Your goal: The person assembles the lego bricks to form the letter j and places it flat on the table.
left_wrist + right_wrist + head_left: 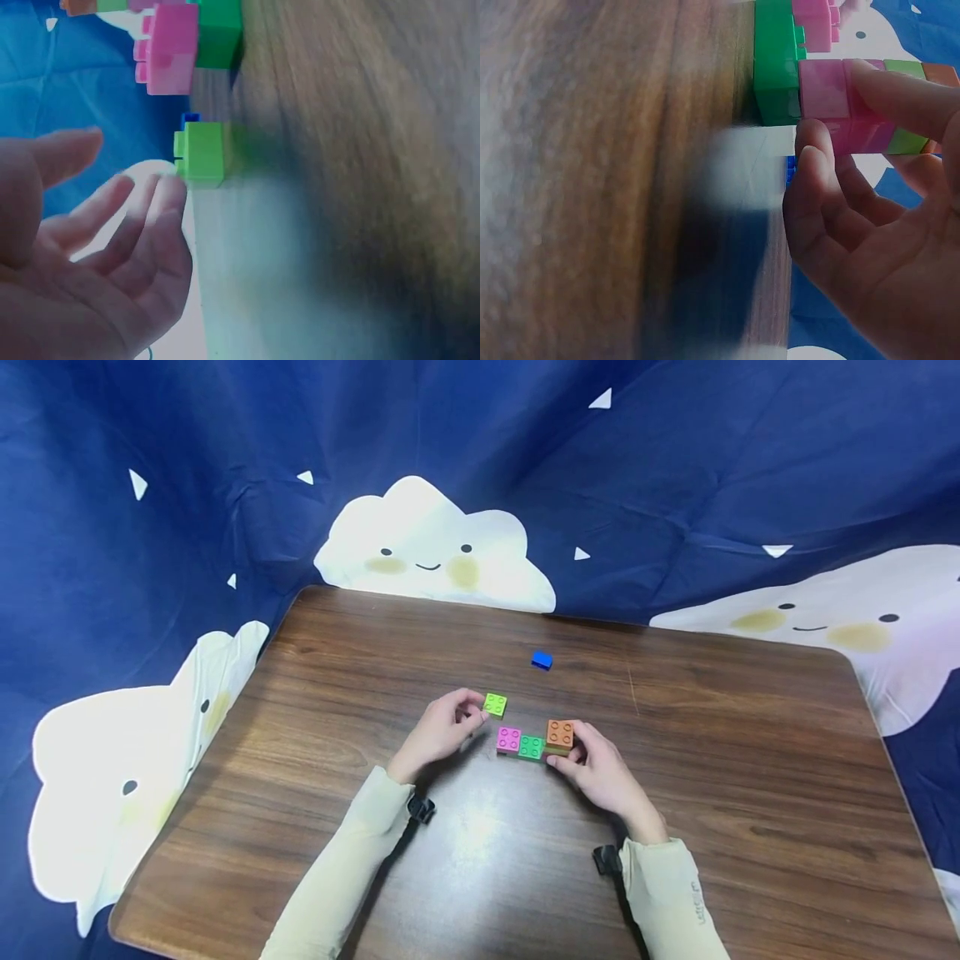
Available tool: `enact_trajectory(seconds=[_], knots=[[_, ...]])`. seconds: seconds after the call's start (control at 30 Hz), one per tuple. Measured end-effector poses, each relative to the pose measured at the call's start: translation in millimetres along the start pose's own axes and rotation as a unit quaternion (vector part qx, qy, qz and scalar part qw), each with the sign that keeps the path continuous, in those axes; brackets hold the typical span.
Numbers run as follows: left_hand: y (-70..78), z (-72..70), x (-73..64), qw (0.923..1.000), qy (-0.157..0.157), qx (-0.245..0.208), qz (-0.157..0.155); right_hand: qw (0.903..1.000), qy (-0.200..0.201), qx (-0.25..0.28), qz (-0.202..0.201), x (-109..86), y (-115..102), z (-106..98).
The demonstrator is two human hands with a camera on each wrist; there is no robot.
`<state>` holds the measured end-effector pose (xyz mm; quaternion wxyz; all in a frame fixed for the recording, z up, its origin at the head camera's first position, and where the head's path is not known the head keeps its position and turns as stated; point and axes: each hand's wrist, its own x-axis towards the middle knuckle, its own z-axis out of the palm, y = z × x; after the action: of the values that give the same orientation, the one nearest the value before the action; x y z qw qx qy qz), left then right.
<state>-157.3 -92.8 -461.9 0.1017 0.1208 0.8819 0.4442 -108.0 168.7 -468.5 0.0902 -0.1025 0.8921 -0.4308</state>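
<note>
A lime brick (495, 705) stands studs up on the table, beside the fingertips of my left hand (447, 725). In the left wrist view that hand's thumb is spread from loosely bent fingers, with nothing held between them; whether a fingertip touches the lime brick (204, 154) is unclear. My right hand (606, 770) grips a stack at the right end of a long green brick (532, 747). Two pink bricks (825, 90), a light green brick (906, 75) and an orange brick (559, 733) on top make up this stack. Another pink brick (509, 739) sits on the green brick's left end.
A small blue brick (542, 660) lies farther back on the brown wooden table (360, 668). Behind the table hangs a dark blue cloth (465, 427) with white clouds. Both wrists carry black straps (422, 810).
</note>
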Motion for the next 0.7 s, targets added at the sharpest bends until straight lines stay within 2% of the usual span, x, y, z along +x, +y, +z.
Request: enact_trajectory(seconds=[0.07, 0.17, 0.47, 0.7], knots=[[-1.9, 1.2, 4.7, 0.9992, 0.030, 0.023, 0.013, 1.0000, -0.002, 0.000, 0.002, -0.7, 0, 0], [-4.0, 4.9, 10.8, 0.9980, 0.041, 0.045, 0.020, 1.0000, -0.004, 0.003, 0.004, -1.1, -1, -1], [-8.3, 19.2, 22.6, 0.9966, -0.017, 0.080, -0.014, 0.9999, -0.004, -0.001, 0.010, -1.2, 0, 2], [-7.2, 21.1, 22.8, 0.9961, -0.013, 0.085, -0.019, 0.9999, -0.003, -0.005, 0.014, -0.9, 1, 2]])
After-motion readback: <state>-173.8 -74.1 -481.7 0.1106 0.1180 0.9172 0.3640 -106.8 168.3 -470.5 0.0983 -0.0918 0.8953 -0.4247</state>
